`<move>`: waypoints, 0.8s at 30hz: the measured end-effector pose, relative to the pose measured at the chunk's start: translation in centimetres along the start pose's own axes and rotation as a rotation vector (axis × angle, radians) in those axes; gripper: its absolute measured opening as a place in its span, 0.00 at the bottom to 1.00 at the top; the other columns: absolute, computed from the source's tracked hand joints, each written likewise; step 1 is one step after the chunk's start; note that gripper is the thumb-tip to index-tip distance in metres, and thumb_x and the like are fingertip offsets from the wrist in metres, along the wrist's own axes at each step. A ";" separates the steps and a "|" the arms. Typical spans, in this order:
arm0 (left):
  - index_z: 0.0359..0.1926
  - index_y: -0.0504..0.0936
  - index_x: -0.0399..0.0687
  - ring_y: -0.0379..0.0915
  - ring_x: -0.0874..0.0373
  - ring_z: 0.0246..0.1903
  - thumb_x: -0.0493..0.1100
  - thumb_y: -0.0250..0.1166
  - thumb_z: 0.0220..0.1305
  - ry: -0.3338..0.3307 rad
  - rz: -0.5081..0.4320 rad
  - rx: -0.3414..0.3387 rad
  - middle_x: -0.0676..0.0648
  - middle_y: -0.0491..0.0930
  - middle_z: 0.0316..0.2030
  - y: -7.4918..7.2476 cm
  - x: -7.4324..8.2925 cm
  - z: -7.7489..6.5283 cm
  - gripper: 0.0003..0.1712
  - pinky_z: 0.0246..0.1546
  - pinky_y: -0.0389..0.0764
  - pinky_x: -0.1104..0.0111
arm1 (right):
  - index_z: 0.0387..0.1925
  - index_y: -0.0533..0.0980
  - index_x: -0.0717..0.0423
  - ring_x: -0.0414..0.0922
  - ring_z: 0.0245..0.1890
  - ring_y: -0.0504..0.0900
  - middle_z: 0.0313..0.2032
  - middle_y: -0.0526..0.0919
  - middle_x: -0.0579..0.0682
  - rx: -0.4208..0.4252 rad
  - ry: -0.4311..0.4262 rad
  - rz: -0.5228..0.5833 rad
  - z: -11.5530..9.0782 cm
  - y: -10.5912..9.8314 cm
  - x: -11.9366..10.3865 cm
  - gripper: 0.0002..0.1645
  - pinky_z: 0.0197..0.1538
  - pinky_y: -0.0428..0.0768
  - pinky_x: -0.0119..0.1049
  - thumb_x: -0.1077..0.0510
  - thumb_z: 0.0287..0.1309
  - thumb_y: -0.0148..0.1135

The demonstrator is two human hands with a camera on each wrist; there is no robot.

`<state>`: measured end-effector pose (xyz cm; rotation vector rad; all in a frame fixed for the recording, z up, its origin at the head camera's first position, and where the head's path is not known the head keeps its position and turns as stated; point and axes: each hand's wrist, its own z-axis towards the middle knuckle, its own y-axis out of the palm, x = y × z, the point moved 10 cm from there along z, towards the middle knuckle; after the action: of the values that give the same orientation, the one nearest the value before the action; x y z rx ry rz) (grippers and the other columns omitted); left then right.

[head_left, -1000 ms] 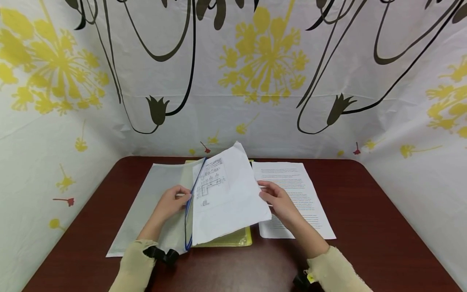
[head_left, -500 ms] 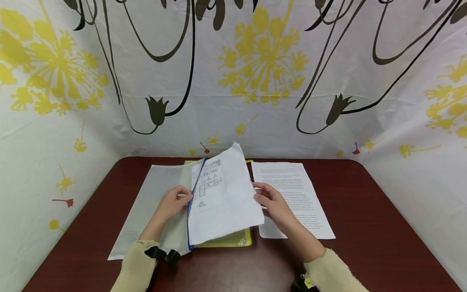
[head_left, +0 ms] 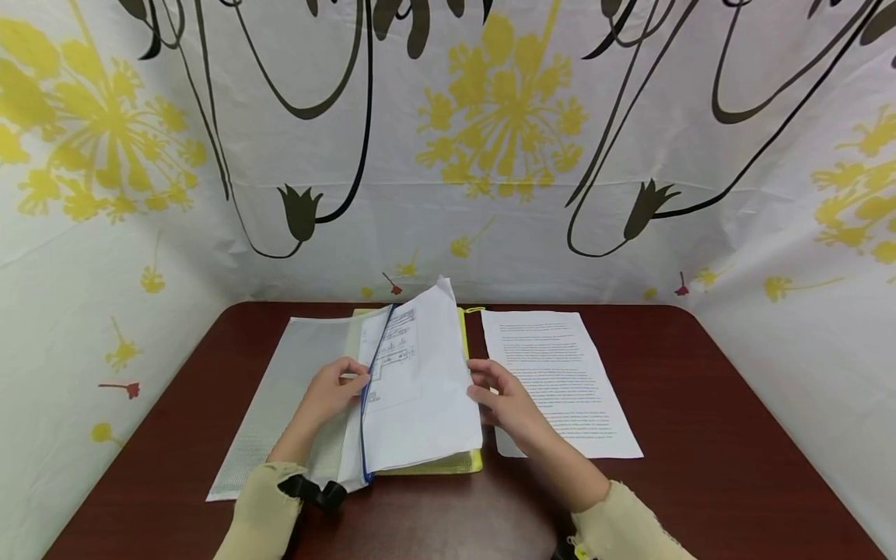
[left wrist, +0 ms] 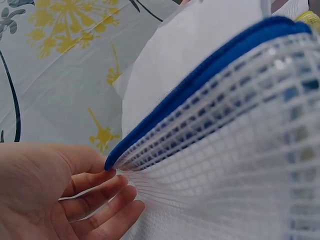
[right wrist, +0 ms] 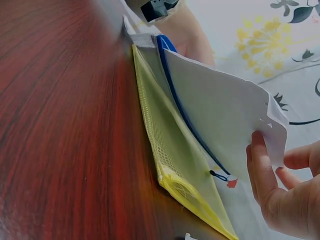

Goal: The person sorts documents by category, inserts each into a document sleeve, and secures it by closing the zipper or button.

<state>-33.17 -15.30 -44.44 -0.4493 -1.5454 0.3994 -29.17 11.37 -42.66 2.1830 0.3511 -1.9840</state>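
A white mesh zipper pouch (head_left: 262, 420) with a blue zipper edge (left wrist: 200, 75) lies at the left of the table, its mouth lifted. My left hand (head_left: 336, 389) pinches that blue edge between thumb and fingers. White papers (head_left: 427, 397) with pencil-like drawings on the top one stand tilted, their left part inside the pouch mouth behind the mesh. At their right edge, my right hand (head_left: 507, 404) holds the papers between thumb and fingers, as the right wrist view (right wrist: 285, 185) also shows. Beneath lies a yellow mesh zipper pouch (right wrist: 165, 145).
To the right, a printed sheet (head_left: 560, 373) lies flat on the dark red-brown table (head_left: 707, 435). A white patterned cloth (head_left: 504, 257) hangs around the table's back and sides. Each wrist wears a black camera, such as the left one (head_left: 315, 491).
My right hand has moved left, sliding the papers deeper into the blue-edged pouch. More of the yellow pouch shows at the right. My left hand stays nearly in place, still pinching the edge.
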 end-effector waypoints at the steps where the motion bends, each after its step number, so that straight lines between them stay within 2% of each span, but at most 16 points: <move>1: 0.42 0.79 0.36 0.83 0.46 0.47 0.38 0.60 0.70 -0.002 0.002 0.001 0.35 0.80 0.53 0.0 0.0 0.0 0.07 0.42 0.88 0.62 | 0.69 0.64 0.59 0.38 0.41 0.82 0.59 0.75 0.63 0.001 -0.001 -0.005 0.1 0.0 0.0 0.28 0.42 0.85 0.33 0.62 0.70 0.54; 12: 0.42 0.79 0.37 0.83 0.46 0.47 0.39 0.60 0.70 -0.017 0.023 0.001 0.36 0.80 0.53 0.0 -0.1 -0.3 0.07 0.43 0.88 0.62 | 0.67 0.69 0.57 0.37 0.40 0.81 0.56 0.80 0.62 0.068 -0.020 -0.093 1.2 -1.6 -0.3 0.27 0.38 0.85 0.33 0.63 0.68 0.57; 18: 0.42 0.79 0.37 0.83 0.46 0.47 0.38 0.60 0.70 -0.010 0.020 -0.003 0.36 0.80 0.53 0.0 0.1 -0.4 0.07 0.43 0.88 0.62 | 0.66 0.70 0.58 0.38 0.39 0.82 0.55 0.80 0.65 0.064 -0.028 -0.096 1.4 -1.5 -0.3 0.26 0.38 0.86 0.33 0.65 0.67 0.57; 24: 0.42 0.79 0.37 0.83 0.47 0.47 0.38 0.60 0.70 -0.004 0.016 -0.002 0.36 0.81 0.53 0.0 0.3 -0.5 0.07 0.42 0.87 0.63 | 0.66 0.70 0.58 0.37 0.38 0.82 0.51 0.80 0.62 0.053 -0.033 -0.074 1.4 -0.9 -0.1 0.26 0.38 0.86 0.32 0.66 0.66 0.57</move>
<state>-32.68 -15.16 -44.15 -0.4637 -1.5470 0.4114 -30.79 11.87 -42.69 2.1962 0.3837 -2.0889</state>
